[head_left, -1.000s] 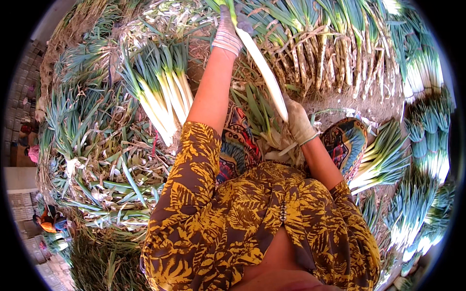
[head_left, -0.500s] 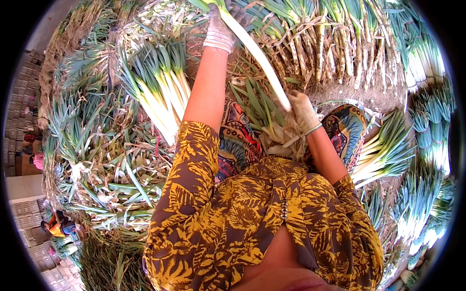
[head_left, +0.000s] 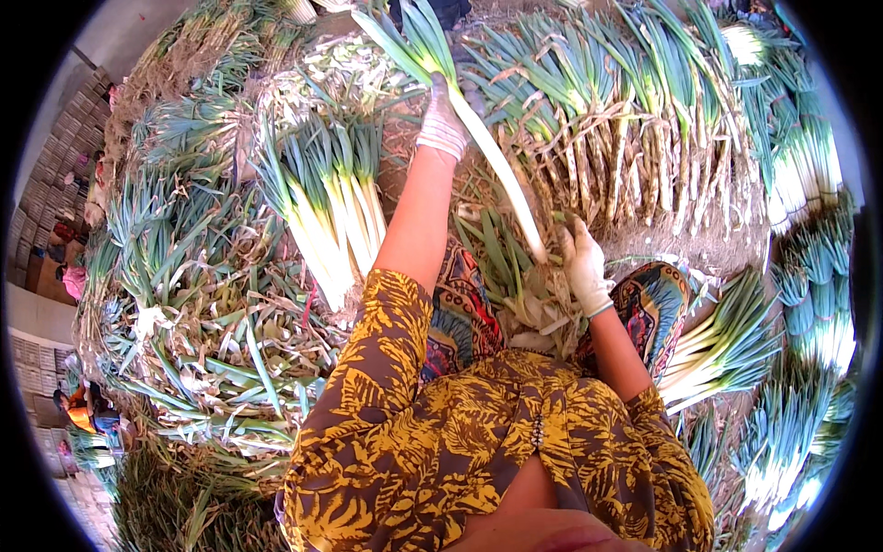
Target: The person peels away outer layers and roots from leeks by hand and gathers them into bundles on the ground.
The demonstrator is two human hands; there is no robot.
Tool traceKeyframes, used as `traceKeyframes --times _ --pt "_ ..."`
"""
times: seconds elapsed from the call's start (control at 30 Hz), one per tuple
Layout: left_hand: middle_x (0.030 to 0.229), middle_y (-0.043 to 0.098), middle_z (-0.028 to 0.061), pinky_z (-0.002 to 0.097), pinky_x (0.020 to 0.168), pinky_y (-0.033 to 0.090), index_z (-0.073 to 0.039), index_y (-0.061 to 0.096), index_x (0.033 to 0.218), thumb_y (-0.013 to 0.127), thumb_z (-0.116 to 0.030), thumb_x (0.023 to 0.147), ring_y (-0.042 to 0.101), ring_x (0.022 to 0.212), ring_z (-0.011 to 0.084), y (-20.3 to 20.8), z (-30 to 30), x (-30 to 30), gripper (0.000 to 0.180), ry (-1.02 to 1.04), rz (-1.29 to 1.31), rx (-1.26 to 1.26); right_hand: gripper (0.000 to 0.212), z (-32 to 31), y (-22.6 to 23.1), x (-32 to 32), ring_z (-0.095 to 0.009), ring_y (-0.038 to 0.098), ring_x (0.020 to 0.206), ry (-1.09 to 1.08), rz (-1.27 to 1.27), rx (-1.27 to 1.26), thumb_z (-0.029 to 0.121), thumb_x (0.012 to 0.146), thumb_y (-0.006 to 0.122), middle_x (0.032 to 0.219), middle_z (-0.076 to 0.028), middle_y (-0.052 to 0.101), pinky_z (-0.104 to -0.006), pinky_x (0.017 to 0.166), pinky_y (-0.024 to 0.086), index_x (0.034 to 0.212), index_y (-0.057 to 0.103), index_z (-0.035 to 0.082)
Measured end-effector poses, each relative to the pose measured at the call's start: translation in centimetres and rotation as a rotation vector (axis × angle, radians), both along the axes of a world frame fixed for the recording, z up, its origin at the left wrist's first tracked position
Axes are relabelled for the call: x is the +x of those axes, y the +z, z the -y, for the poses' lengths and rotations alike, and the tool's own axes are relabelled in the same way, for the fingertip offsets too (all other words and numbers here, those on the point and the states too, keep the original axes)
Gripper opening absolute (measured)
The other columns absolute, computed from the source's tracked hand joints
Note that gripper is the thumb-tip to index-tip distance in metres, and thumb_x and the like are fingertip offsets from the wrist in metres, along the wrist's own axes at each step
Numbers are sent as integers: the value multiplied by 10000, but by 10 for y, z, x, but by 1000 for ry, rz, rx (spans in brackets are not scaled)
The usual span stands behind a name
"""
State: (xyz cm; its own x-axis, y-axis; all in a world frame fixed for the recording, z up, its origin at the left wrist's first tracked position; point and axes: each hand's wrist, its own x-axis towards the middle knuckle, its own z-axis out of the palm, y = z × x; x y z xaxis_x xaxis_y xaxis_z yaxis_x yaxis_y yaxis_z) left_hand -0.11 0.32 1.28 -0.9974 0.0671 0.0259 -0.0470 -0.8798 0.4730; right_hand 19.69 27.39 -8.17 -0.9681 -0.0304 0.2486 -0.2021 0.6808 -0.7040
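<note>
A long green onion (head_left: 501, 170) with a clean white shaft slants down from upper left to lower right. My gloved left hand (head_left: 441, 120) is closed round it just below its green leaves. Near its root end, my gloved right hand (head_left: 583, 267) stands apart from the shaft, fingers extended and holding nothing. Under the root end, between my knees, lies a heap of stripped leaves and peelings (head_left: 524, 294). A bundle of cleaned green onions (head_left: 336, 207) lies left of my left forearm.
Unpeeled green onions (head_left: 635, 152) with dry, dirty stalks lie in a row ahead. More cleaned ones (head_left: 717, 345) rest by my right knee. Tied bundles (head_left: 800, 248) line the far right. Leaf waste (head_left: 221, 359) covers the left side, with a person (head_left: 87, 409) beyond it.
My right hand has come off the onion's root end and its fingers have opened. The left hand keeps its grip. The whole view has shifted, so things appear lower.
</note>
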Motion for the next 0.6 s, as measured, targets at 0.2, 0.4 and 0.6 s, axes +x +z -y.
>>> traceKeyframes --times 0.2,0.4,0.6 --pt "924 576 77 409 882 491 -85 536 1077 571 -500 922 568 865 254 -25 -34 -28 444 -320 77 336 574 17 20 23 -369 660 737 -82 -131 110 195 867 646 925 -206 665 -441 669 543 1382 441 46" --pt "1307 515 166 517 1072 356 -50 464 1281 448 -575 929 473 1210 309 -54 27 -39 632 -290 66 327 397 -33 105 70 -314 658 648 -97 87 -207 159 860 638 738 -194 644 -408 625 523 1229 577 27" --pt "1542 325 174 480 1118 321 -8 270 1499 530 -656 876 346 1402 322 -10 6 -5 935 -11 186 -213 412 -138 118 149 -94 629 668 -441 -40 -485 154 926 612 891 -96 702 -243 570 514 1310 542 23"
